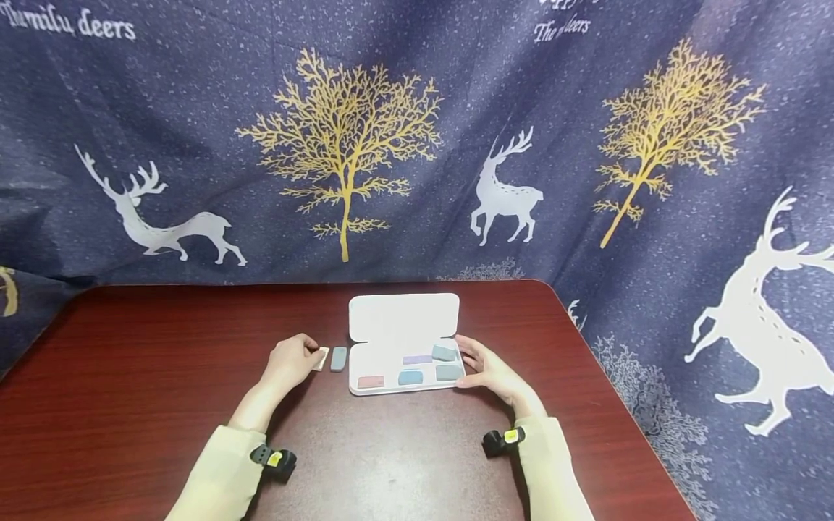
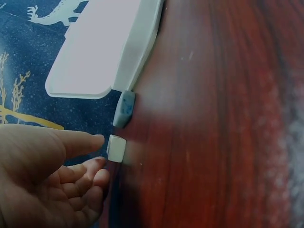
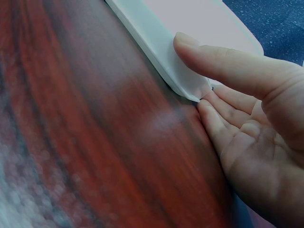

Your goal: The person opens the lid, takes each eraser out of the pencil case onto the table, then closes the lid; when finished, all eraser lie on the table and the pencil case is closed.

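Observation:
A small white block (image 1: 321,359), eraser-like, lies on the table left of the white case. My left hand (image 1: 295,360) is at its left side; in the left wrist view the thumb tip (image 2: 98,141) is close beside the white block (image 2: 116,148). Between that block and the case lies a grey-blue block (image 1: 338,359). The shallow white case (image 1: 384,354) has its hinged lid (image 1: 404,316) laid back. My right hand (image 1: 487,369) holds the case's right end, thumb at the near corner and fingers round the far side.
Inside the case are a pink block (image 1: 371,381), a blue block (image 1: 410,377), a purple block (image 1: 417,359) and grey-green blocks (image 1: 447,373) at the right. Behind the dark red table (image 1: 163,340) hangs a blue cloth (image 1: 417,145) printed with deer and trees.

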`<state>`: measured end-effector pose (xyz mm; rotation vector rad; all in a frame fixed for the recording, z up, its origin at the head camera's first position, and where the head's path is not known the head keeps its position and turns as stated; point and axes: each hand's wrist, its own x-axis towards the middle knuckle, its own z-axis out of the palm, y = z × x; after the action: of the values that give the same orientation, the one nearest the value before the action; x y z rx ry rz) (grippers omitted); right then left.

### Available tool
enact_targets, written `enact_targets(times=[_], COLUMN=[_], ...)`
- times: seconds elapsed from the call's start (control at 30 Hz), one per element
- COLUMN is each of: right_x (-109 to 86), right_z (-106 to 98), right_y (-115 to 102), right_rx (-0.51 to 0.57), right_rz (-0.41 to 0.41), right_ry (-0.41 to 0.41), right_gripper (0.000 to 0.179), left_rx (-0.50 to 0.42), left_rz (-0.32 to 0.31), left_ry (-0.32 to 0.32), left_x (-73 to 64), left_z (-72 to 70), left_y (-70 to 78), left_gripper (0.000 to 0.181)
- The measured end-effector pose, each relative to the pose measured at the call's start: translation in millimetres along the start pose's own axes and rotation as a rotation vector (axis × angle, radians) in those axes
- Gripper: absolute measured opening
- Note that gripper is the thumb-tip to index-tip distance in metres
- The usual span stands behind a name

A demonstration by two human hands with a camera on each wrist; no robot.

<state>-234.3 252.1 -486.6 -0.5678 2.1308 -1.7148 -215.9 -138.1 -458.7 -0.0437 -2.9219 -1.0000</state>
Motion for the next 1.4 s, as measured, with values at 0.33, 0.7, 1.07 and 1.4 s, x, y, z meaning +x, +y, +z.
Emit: enact_targets(times=[0.33,0.7,1.07,1.4], right_x=[0.9,-1.3,-1.6,0.3], right_z=[-1,0,0,-1], right_y=[1,1,-1,3], right_rx=[-0.021,-0.015,-0.003,-0.011], right_rz=[0.008,0.003,-0.019,-0.020], right_ry=[-0.001,0.000,-0.004,-0.008], right_gripper=[0.090,0.090,0.089,0.089], left_rx=[-0.102,-0.092,-0.088,0.007], left_rz=[0.149,0.298,0.394,0.555], left_ry=[0.024,-0.010,-0.192,-0.195], left_x=[3.5,4.5,11.9,15.2], left_z=[7.1,42.8,66.2,80.6], left_y=[25.3,76.2,106.8,109.9], left_gripper=[0.011,0.015,0.030,0.023])
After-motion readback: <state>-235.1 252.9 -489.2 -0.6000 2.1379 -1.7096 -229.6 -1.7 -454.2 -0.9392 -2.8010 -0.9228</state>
